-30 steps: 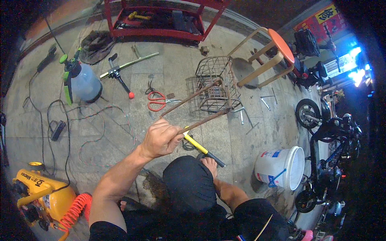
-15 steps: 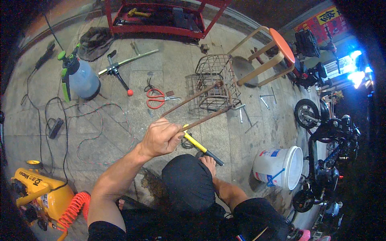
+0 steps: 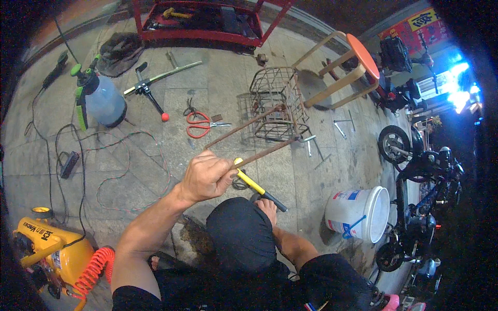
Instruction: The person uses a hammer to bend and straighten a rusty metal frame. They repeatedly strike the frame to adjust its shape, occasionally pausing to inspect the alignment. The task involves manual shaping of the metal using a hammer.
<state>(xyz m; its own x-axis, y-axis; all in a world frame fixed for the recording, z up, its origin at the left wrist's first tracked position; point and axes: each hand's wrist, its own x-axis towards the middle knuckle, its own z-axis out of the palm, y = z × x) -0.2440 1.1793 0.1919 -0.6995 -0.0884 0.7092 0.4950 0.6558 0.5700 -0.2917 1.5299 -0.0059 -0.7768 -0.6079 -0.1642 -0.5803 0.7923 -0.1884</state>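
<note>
My left hand is closed around the near ends of two rusty metal rods. They reach away to a rusty wire basket standing on the paving. Low in front of me, my right hand is partly hidden behind a rounded black cloth shape. Its fingers curl by a small dark thing I cannot make out. Right beside that hand lies a tool with a yellow and black handle, and a dark coil lies next to it. Red-handled scissors lie beyond my left hand.
A pump sprayer, a cable and a yellow compressor with a red coiled hose stand left. A red tool cart is at the back. An orange-topped stool, a white bucket and parked motorbikes are right.
The view has shifted very slightly. Both hands, the rods and the basket keep the same places relative to each other.
</note>
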